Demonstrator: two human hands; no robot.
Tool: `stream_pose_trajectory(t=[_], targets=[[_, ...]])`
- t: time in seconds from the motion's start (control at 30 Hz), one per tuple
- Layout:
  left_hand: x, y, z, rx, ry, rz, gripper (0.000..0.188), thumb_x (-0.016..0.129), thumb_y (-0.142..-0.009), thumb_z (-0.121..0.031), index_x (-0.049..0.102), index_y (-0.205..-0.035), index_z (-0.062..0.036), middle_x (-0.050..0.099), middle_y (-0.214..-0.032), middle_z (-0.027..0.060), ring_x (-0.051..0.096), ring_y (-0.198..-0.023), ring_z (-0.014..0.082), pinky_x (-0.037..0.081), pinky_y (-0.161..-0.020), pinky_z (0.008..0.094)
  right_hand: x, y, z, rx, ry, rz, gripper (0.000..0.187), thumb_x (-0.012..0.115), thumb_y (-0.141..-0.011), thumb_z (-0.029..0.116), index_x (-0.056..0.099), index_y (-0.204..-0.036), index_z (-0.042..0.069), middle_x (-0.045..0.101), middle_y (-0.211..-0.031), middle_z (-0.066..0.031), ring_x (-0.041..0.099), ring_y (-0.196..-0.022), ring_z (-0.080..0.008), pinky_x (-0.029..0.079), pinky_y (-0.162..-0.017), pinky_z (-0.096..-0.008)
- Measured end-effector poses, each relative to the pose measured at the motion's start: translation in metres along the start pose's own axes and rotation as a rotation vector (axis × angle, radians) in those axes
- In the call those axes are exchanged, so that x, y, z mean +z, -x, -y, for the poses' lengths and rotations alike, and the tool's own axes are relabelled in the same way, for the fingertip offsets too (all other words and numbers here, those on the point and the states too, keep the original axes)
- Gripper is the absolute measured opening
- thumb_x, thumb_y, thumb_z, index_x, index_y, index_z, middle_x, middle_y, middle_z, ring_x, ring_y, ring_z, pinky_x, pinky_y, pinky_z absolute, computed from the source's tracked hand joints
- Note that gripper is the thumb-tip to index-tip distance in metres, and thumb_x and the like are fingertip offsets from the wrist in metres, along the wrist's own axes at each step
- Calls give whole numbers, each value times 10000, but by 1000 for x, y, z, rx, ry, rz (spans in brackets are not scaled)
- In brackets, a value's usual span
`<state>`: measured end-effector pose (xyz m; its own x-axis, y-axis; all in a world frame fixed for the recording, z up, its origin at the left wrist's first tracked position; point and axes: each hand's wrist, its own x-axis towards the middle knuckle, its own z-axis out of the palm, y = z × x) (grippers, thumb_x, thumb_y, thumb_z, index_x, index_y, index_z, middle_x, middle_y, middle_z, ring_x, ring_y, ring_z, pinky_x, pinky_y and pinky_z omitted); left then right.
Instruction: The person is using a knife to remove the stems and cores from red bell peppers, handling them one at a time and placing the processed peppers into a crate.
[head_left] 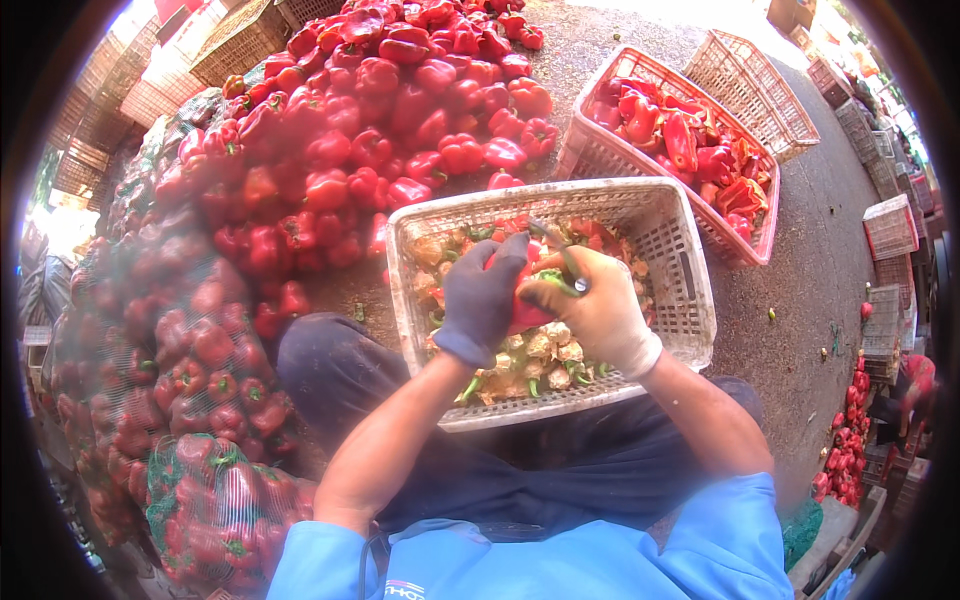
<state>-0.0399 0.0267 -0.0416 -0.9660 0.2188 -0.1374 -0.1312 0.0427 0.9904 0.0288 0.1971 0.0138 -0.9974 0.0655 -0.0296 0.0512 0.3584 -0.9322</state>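
Note:
My left hand, in a dark glove, is closed round a red bell pepper, which shows mostly below and between my hands. My right hand, in a tan and white glove, grips a small knife against the pepper's green stem end. The glove hides much of the knife's handle. Both hands are above a white plastic crate that stands in front of me, over my legs. Inside it lie cut-out pepper cores with green stems and pale seeds.
A large heap of red peppers lies ahead to the left. Net sacks of peppers line my left side. Beyond the white crate, a pink crate holds opened peppers, beside a tan crate. More crates stand far right.

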Motion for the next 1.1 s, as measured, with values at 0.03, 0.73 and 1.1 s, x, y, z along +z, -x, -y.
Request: stream_pose_trajectory(t=[0.03,0.73,1.1], targets=[[2,1,-11,-24,22,-15,413,728,-1065,-391,786,-940,-2,628,-721,16,556,-717,97,477,-657,336,-1,0,-3,103,-208,24,437,874,-992,449,775,-1046,27,683,-798,-14,659,-714,-135,539,-665,-310],[-26,-3,5,-572,1021,492,899,456,-1054,-846,657,-1366,-28,746,-1103,180,746,-913,367,613,-698,463,-52,4,21,317,-213,120,276,765,-1084,291,813,-1214,52,721,-912,19,593,-689,-42,457,-606,-247],[-11,12,-15,-278,685,523,827,378,-1165,-701,660,-1346,55,785,-1237,256,793,-1127,332,639,-1016,439,-26,4,29,638,-447,390,379,782,-1065,438,733,-1105,65,635,-721,15,584,-550,-62,427,-444,-247]])
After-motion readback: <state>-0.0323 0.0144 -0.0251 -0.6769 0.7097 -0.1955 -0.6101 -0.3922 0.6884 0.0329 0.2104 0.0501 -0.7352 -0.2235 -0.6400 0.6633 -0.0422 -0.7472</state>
